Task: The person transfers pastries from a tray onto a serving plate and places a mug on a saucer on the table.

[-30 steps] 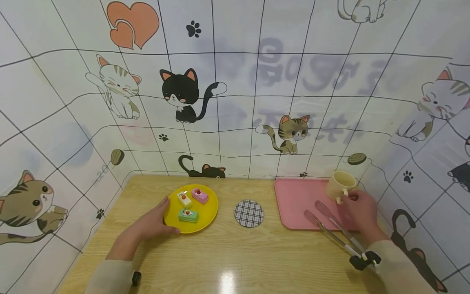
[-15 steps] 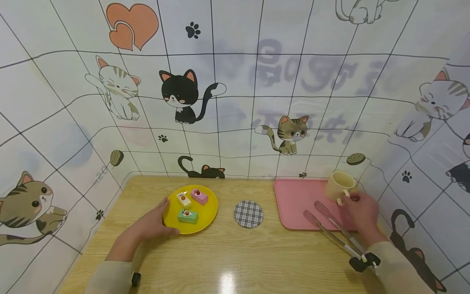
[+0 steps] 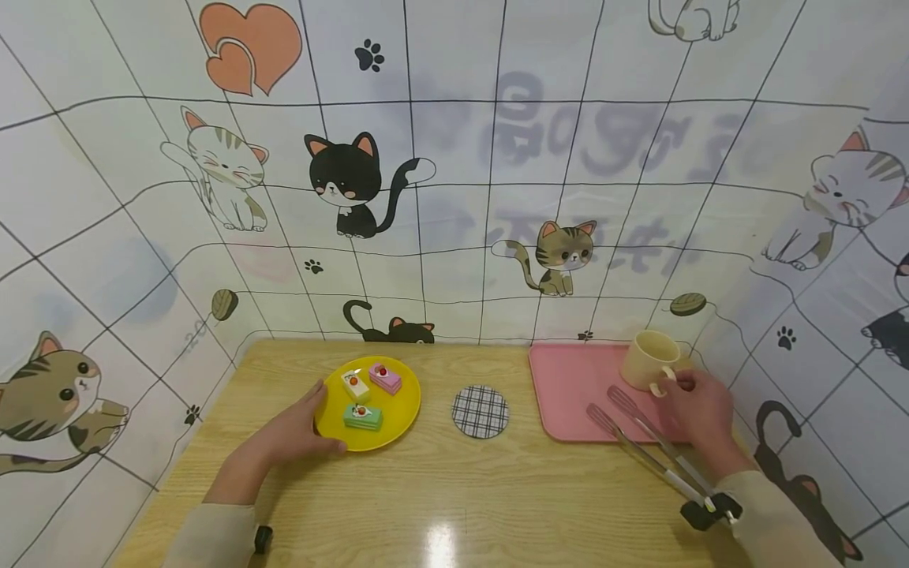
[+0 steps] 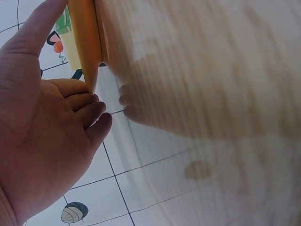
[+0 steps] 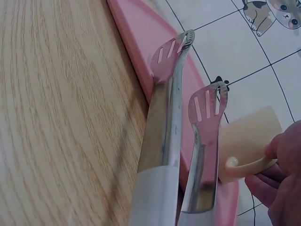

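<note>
My left hand [image 3: 291, 434] is at the left rim of a round yellow plate [image 3: 401, 410], its thumb and fingers spread around the edge. On the plate sit three toy cake slices: green [image 3: 363, 418], cream [image 3: 356, 386] and pink [image 3: 386, 379]. In the left wrist view the fingers [image 4: 94, 113] bend at the plate's edge [image 4: 84, 37]. My right hand [image 3: 699, 410] pinches the handle of a cream mug [image 3: 648, 360] over the right end of a pink tray [image 3: 575, 386]. Slotted metal tongs [image 5: 162, 103] with white handles lie across the tray's front edge, below the mug.
Between plate and tray lies a round checked coaster [image 3: 480, 412] on the wooden table [image 3: 440, 489]. Walls with a cat-printed covering [image 3: 454, 197] close in the back and both sides. The tongs' handles run toward the black camera [image 3: 710, 511] on the right wrist.
The mug has shifted slightly to the left over the tray, with the right hand still on its handle. The left hand and the plate stay in place.
</note>
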Tool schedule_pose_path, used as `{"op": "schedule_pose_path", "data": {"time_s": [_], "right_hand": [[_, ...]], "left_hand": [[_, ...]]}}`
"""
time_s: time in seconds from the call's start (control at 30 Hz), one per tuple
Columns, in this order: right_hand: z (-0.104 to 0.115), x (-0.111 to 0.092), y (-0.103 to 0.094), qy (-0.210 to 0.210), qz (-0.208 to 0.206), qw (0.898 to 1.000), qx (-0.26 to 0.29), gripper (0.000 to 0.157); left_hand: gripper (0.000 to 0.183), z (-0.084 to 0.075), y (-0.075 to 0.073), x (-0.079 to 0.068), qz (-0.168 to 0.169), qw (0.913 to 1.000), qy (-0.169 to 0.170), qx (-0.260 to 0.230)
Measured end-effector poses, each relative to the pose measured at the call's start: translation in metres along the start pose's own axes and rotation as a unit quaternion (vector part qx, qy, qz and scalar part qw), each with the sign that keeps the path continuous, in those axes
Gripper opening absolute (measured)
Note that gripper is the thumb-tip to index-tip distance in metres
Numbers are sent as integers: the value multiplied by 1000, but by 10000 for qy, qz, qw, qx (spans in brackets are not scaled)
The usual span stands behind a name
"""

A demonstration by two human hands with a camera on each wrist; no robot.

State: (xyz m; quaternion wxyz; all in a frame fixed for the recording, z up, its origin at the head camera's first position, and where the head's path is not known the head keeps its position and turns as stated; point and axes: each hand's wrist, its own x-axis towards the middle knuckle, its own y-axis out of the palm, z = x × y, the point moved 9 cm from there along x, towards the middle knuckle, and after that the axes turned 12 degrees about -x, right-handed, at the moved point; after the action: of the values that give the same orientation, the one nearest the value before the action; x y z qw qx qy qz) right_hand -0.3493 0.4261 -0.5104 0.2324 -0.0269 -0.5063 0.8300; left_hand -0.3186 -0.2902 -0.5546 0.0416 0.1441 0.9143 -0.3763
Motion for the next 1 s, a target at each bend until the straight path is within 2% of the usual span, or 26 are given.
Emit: {"op": "schedule_pose_path", "data": {"time_s": [0.27, 0.4, 0.7, 0.83, 1.0], "right_hand": [[9, -4, -2, -188, 261, 9995, -44, 38], [11, -3, -7, -348, 276, 9990, -39, 35], [23, -7, -23, -671, 103, 9977, -90, 32], [32, -12, -30, -813, 34, 9966, -107, 29], [42, -19, -36, -962, 11, 9953, -99, 28]], "left_hand": [[137, 0, -2, -1, 1, 10000, -70, -29], [136, -2, -6, -1, -103, 9999, 9, 4], [119, -28, -24, 0, -753, 9935, 732, 434], [110, -39, -24, 2, -910, 9908, 955, 307], [103, -55, -17, 6, -967, 9870, 1221, 385]]}}
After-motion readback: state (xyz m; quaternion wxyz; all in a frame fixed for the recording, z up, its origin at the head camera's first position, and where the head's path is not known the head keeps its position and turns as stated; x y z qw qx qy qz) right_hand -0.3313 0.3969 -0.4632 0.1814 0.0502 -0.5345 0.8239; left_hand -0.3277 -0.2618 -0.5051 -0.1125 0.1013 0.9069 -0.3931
